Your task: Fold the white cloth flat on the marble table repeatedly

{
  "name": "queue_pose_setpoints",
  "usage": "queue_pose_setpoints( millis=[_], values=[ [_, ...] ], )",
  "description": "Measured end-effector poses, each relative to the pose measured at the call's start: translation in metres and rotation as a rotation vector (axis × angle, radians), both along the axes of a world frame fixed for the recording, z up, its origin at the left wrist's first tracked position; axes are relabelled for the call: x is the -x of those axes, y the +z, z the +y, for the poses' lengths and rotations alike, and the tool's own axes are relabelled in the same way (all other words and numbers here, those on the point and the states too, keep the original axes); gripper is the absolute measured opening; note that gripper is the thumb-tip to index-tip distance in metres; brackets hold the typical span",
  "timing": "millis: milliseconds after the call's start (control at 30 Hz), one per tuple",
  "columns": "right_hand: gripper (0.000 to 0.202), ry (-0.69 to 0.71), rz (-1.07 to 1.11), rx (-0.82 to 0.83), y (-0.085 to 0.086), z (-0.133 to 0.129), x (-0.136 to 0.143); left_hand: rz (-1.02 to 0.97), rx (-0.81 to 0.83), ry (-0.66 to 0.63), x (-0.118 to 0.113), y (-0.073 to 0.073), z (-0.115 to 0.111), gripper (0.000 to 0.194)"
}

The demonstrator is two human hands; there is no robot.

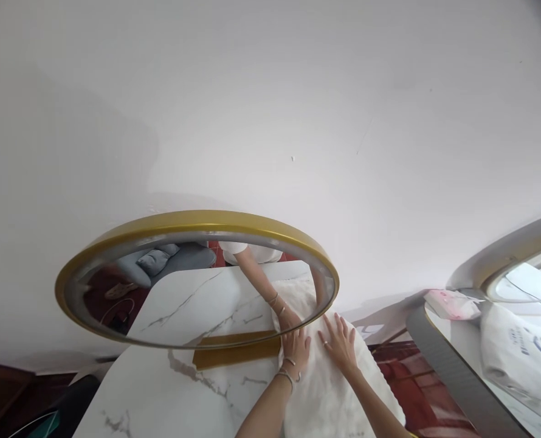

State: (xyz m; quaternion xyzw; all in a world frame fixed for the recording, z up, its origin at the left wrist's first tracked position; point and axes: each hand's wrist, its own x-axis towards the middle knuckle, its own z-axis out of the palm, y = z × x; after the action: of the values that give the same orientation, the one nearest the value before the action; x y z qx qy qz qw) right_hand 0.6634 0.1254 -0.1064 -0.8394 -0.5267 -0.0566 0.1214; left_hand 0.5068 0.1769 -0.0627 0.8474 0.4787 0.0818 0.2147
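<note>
The right hand (338, 345) lies palm down, fingers spread, on the creamy-white soft fabric cloth (329, 401); the left hand (296, 350) rests at its left edge, though whether it pinches fabric I cannot tell. The cloth covers the right side of the white, grey-veined marble-look tabletop (161, 395), which runs on leftward. The gold-framed oval mirror (202, 220) bounds the room ahead; rightward, red tiled floor (416, 377) separates it from the grey-edged second table (453, 365)
</note>
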Motion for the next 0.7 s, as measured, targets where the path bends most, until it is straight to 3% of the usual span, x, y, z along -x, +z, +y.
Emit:
queue_pose_setpoints(
  millis=[200, 400, 533, 700],
  values=[
    [0.054, -0.053, -0.016, -0.041, 0.002, -0.01, -0.006, -0.032, -0.053, 0.011, 0.003, -0.002, -0.001, 0.052],
    [0.055, -0.049, 0.029, -0.044, 0.009, -0.039, 0.011, -0.085, -0.115, -0.058, 0.017, -0.007, -0.027, 0.062],
    [0.056, -0.015, 0.036, -0.093, 0.008, -0.088, 0.023, -0.111, -0.115, -0.172, 0.037, -0.011, -0.058, 0.064],
    [0.056, 0.151, 0.028, -0.145, -0.005, -0.175, 0.043, -0.111, -0.049, -0.218, 0.058, -0.011, -0.091, 0.064]
  ],
)
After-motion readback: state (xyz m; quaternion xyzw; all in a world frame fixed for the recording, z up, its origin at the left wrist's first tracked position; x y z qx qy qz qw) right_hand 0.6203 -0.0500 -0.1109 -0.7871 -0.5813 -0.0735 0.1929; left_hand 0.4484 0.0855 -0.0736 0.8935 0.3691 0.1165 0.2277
